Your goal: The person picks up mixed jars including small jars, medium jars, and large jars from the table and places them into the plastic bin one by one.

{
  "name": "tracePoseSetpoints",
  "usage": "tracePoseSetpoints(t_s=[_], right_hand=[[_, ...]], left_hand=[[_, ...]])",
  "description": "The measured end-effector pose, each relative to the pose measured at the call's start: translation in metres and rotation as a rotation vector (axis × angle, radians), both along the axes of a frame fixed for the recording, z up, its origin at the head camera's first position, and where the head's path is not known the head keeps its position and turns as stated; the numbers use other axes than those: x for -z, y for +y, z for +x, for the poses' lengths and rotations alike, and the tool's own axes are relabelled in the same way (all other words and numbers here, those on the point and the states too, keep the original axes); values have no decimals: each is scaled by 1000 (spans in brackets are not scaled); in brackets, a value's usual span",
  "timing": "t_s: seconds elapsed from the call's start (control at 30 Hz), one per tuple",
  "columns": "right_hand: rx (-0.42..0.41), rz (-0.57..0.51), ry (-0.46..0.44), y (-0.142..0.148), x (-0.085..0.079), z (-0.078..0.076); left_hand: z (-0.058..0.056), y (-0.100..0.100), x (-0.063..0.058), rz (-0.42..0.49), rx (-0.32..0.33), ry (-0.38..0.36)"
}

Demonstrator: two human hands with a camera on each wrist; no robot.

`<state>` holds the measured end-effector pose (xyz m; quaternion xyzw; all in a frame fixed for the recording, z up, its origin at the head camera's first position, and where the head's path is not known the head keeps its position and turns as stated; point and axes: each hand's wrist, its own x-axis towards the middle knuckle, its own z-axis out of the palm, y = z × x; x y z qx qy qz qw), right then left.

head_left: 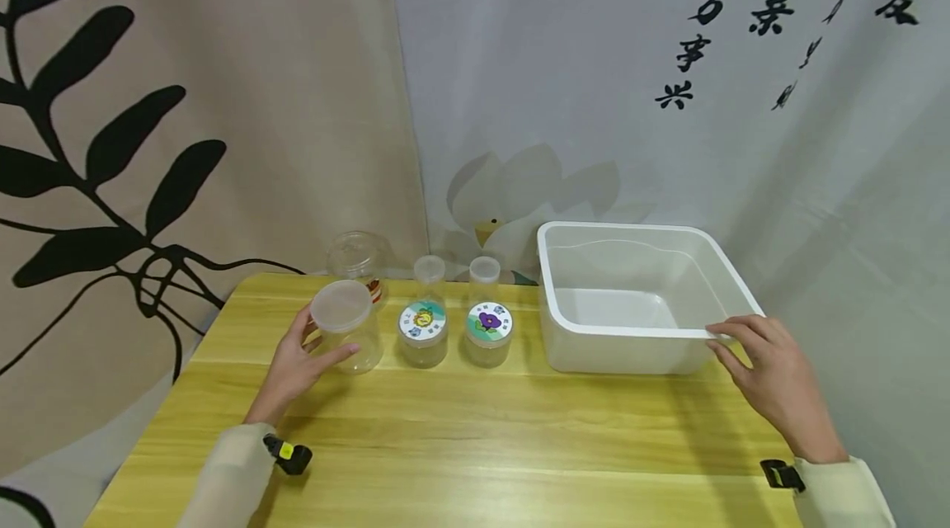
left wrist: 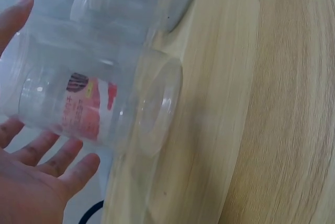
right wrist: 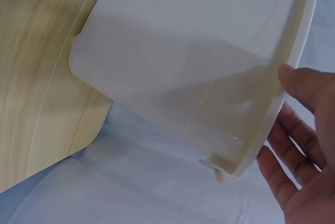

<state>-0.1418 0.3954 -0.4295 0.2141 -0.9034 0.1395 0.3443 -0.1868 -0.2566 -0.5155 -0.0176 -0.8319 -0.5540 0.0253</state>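
My left hand point(head_left: 297, 367) is spread beside a clear jar point(head_left: 359, 342) with a frosted lid, thumb in front and fingers on the far side. In the left wrist view the fingers point(left wrist: 57, 156) are loosely bent below the clear jar point(left wrist: 161, 110), with the thumb above it. At the right, my right hand point(head_left: 772, 371) pinches the front right corner of a white plastic tub point(head_left: 631, 353). The right wrist view shows the thumb point(right wrist: 296, 80) on the tub's rim point(right wrist: 269, 116) and the other fingers beyond it.
Two small jars with printed lids, one with a yellow figure point(head_left: 423, 322) and one with a purple flower point(head_left: 490, 322), stand mid-table. Behind them are two frosted-lidded containers point(head_left: 430, 271) and a larger clear jar point(head_left: 355, 256). Curtains point(head_left: 297, 99) hang along the wooden table's point(head_left: 445, 445) back edge.
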Motion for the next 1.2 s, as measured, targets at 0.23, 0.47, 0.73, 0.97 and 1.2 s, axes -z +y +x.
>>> tracePoseSetpoints(t_s=[0.23, 0.47, 0.73, 0.97, 1.2], right_hand=[[44, 5, -43, 0, -1, 1], [67, -1, -52, -1, -3, 0], [65, -17, -55, 0, -1, 0], [48, -33, -49, 1, 1, -1], [30, -48, -40, 2, 1, -2]], left_hand=[[-1, 7, 4, 5, -35, 19], [0, 11, 5, -4, -79, 33], [0, 14, -2, -15, -71, 48], [-3, 18, -14, -50, -76, 85], [-4, 20, -29, -81, -83, 106]])
